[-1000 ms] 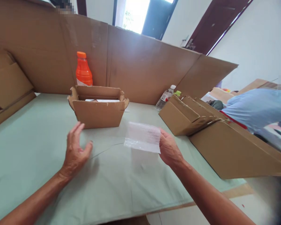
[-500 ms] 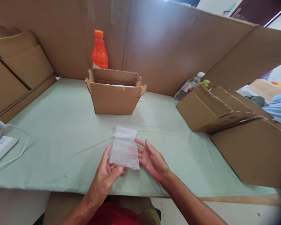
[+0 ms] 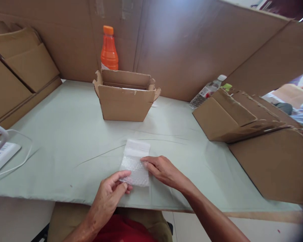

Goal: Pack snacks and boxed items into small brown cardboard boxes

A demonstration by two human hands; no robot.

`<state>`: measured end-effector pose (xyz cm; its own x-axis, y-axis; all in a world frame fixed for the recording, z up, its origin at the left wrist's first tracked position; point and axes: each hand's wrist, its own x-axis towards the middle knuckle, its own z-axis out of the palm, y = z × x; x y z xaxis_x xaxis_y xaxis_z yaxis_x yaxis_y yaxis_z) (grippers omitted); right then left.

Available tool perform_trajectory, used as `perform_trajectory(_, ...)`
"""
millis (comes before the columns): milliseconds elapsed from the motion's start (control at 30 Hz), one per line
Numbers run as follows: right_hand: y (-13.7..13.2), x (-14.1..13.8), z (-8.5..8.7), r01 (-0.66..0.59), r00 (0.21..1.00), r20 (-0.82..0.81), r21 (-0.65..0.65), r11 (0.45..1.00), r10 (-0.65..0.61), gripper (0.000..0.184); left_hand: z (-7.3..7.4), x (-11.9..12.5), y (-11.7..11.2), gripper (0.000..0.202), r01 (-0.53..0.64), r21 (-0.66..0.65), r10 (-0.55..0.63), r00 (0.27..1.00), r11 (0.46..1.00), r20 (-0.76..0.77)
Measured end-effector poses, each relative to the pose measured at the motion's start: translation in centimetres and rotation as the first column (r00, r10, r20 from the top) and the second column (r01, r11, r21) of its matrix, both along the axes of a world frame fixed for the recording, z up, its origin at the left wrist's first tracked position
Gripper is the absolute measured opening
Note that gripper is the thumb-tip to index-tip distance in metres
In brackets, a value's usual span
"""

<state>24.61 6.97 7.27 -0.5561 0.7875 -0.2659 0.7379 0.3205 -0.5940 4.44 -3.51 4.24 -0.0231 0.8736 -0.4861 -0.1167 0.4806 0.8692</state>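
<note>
A small clear bubble wrap bag [image 3: 136, 171] lies near the front of the cloth-covered table, its smooth flap toward the back. The thumb and fingers of my left hand [image 3: 112, 191] close on its near left corner. My right hand [image 3: 165, 170] comes in from the right, palm down, its index finger and thumb together at the bag's right edge; its other fingers are mostly hidden. Behind the bag stands an open cardboard box [image 3: 125, 104] with its flaps up. Its contents barely show.
An orange bottle [image 3: 109, 52] is behind the box. At right, a clear bottle [image 3: 207, 90] leans beside cardboard boxes [image 3: 270, 164]. More cardboard [image 3: 22, 77] occupies the left, with a white power strip [image 3: 5, 154] and cable. A cardboard wall [image 3: 179, 50] closes the back.
The bag has come down flat on the table. My right hand has turned from palm up to palm down, its fingers now on the bag's right edge. The view has shifted slightly.
</note>
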Motion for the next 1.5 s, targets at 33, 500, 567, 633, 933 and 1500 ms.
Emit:
perform_trajectory(33, 0.3, -0.3, 0.2, -0.029, 0.998, 0.065, 0.056, 0.998, 0.025, 0.036, 0.1, 0.0, -0.2, 0.056, 0.013, -0.013, -0.013, 1.0, 1.0, 0.013)
perform_trajectory(500, 0.7, 0.2, -2.2, -0.069, 0.952, -0.254, 0.367, 0.928, 0.171, 0.042, 0.3, -0.9, -2.9, 0.042, 0.231, 0.003, -0.231, 0.972, 0.973, 0.039)
perform_trajectory(567, 0.4, 0.5, -2.3, -0.07, 0.941, -0.29, 0.337, 0.939, 0.174, 0.039, 0.7, -0.9, -2.6, 0.044, 0.204, -0.014, -0.203, 0.978, 0.979, 0.058)
perform_trajectory(633, 0.2, 1.1, -2.0, -0.069, 0.913, -0.375, 0.246, 0.967, 0.161, 0.035, 1.1, -1.0, -2.1, 0.046, 0.174, -0.012, -0.172, 0.981, 0.985, 0.084)
perform_trajectory(933, -3.4, 3.4, -1.0, 0.218, 0.86, -0.503, 0.209, 0.953, -0.087, 0.033, 0.5, -0.5, 2.3, 0.07, 0.106, 0.067, -0.118, 0.968, 0.992, 0.22)
perform_trajectory(1500, -4.9, 0.7, -5.6, -0.065, 0.957, -0.193, 0.586, 0.808, 0.217, 0.028, -2.5, -1.3, 1.1, 0.048, 0.573, 0.552, 0.076, 0.649, 0.606, -0.757)
